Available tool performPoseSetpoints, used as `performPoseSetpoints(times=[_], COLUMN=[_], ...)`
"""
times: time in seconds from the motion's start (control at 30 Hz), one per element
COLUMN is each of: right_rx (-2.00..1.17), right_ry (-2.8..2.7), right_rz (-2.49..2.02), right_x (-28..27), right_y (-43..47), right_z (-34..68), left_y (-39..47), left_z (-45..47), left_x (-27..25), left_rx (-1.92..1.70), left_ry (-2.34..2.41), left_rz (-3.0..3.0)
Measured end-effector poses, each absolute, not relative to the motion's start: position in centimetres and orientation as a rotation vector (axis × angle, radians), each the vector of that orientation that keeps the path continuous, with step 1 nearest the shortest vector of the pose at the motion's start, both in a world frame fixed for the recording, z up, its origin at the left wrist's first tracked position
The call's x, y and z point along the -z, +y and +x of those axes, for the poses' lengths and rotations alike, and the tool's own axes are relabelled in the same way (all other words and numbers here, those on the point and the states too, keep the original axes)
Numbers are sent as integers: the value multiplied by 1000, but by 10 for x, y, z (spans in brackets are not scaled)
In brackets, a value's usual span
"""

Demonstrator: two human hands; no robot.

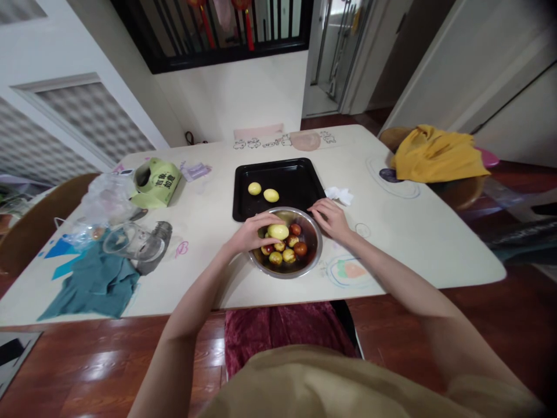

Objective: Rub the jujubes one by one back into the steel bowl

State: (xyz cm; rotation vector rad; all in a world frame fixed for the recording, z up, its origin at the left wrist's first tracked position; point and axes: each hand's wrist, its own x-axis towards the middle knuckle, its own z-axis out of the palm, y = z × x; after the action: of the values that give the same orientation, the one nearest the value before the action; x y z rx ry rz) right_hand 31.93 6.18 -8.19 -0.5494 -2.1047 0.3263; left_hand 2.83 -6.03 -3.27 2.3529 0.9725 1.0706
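Observation:
My left hand (255, 231) reaches over a shiny metal bowl (317, 248) from the left, its thumb and fingers closed around a pale yellow oval fruit (278, 231). Under it, the bowl holds several small round fruits (289, 255), some reddish brown and some yellow-green with brown patches. My right hand (331, 217) is at the bowl's upper right rim, with its fingers bent over the edge beside the tray's corner. Behind the bowl is a black tray (291, 177), where two more yellow oval fruits (271, 195) lie apart.
On the white table (209, 226), a crumpled white tissue (340, 195) lies right of the tray. To the left are a green paper packet (162, 183), a clear plastic cup (130, 241), plastic bags (108, 197) and a teal cloth (98, 281). Yellow fabric (439, 154) drapes a chair at right.

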Motion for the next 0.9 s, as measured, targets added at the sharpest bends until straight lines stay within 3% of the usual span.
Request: performPoseSetpoints(times=[0.43, 0.73, 0.9], right_rx=[-296, -285, -264], right_ry=[-2096, -2107, -2096], right_rz=[-515, -511, -533], right_x=[79, 81, 82], right_y=[60, 62, 63], right_z=[318, 317, 317], left_y=[-59, -29, 27], left_z=[25, 9, 6], left_x=[33, 29, 36], left_rx=[-1164, -1385, -1092], left_ry=[980, 1311, 1457], left_rz=[2313, 2120, 2337])
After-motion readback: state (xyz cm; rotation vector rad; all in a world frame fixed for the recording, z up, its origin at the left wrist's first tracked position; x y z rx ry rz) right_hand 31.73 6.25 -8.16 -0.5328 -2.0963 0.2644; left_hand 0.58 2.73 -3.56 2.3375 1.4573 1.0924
